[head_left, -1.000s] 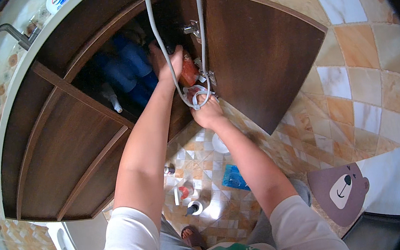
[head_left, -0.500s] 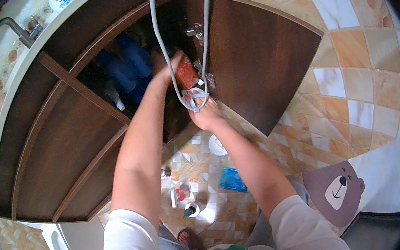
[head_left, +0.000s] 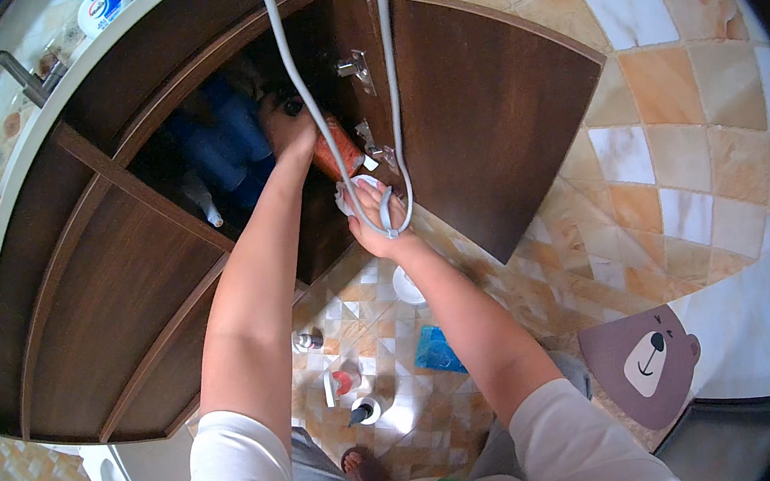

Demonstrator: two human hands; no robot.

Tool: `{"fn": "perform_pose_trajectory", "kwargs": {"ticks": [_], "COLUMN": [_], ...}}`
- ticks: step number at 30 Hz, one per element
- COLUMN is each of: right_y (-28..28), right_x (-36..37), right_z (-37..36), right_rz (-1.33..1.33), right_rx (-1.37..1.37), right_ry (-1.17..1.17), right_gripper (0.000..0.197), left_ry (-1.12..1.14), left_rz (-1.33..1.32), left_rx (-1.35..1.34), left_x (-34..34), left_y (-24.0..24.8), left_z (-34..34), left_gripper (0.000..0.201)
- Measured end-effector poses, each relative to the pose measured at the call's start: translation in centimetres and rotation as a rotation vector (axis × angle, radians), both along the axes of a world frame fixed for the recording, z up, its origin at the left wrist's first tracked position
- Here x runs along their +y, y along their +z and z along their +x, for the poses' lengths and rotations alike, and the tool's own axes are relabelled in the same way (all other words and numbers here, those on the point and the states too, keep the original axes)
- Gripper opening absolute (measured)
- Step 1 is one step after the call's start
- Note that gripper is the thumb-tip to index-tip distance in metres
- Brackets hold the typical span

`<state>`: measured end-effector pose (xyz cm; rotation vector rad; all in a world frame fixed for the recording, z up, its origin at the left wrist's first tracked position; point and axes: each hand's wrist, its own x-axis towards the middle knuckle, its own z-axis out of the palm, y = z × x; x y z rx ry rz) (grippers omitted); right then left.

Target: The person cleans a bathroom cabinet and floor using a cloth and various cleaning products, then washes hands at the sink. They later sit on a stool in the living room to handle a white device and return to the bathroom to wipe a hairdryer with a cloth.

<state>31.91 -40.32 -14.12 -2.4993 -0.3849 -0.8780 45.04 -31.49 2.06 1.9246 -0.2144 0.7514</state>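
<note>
Room: kitchen corner with an orange and white tiled floor and a dark wood cabinet under a pale counter.
Cabinet door: one door stands swung wide open, the dark inside laid bare.
Left hand: the left hand reaches deep into the cabinet, fingers closed on the top of an orange-red bottle, as far as can be made out.
Right hand: the right hand sits at the cabinet's lower edge, closed around a white cloth, just below the bottle.
Progress: judged from this, the bottle is in hand but not yet out of the cabinet; blue containers remain on the shelf behind.
Hoses: two grey hoses hang down in front of the opening and meet in a loop by the right hand.
Floor count: one blue packet, one white disc, roughly three small items near the person's foot, one bear-face mat.
Counter: one tap, one round tub.
</note>
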Motion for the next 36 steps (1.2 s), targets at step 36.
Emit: {"fn": "perform_pose_trajectory", "kwargs": {"ticks": [36], "right_y": [13.7], "right_x": [-0.5], "right_z": [3.5], "right_rz": [0.800], "right_rx": [0.360], "right_ry": [0.167], "right_gripper": [0.036], "left_ry": [-0.331], "left_rz": [-0.197], "left_rx": [0.133], "left_x": [2.9], "left_y": [-2.0], "left_z": [-9.8], "left_gripper": [0.021]}}
